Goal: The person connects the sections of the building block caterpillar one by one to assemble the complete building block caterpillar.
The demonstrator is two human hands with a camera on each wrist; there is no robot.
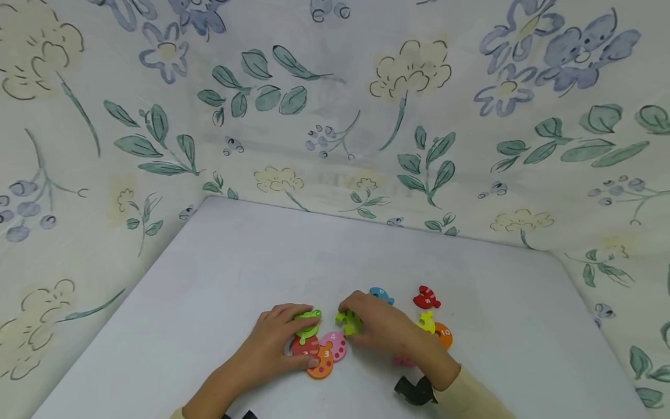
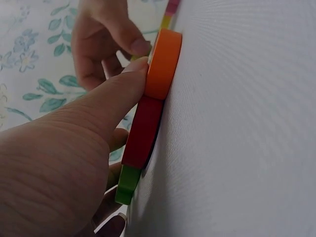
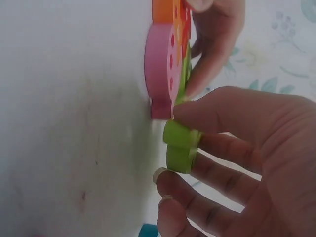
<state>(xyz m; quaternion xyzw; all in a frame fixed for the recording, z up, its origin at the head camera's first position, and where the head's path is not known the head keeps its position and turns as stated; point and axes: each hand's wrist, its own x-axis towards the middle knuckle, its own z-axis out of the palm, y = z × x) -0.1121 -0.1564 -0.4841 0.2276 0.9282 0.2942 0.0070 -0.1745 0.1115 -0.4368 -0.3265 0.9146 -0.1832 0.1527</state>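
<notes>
Step seemed a joining one | right hand (image 1: 381, 327) fingers pinched green piece (image 1: 346, 323), just beyond pink piece (image 1: 336, 347) | left hand (image 1: 271, 342) fingers clasped linked pieces (image 1: 319, 370) left of pink piece | next likely needed aligned edges

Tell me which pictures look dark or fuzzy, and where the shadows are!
Left wrist view: dim, with a shadow on the white table below the red piece; right wrist view: hazy, the flowery backdrop pale and soft, a faint shadow near the light-green piece; head view: evenly lit, sharp enough to read 4 on the pink piece.
</notes>
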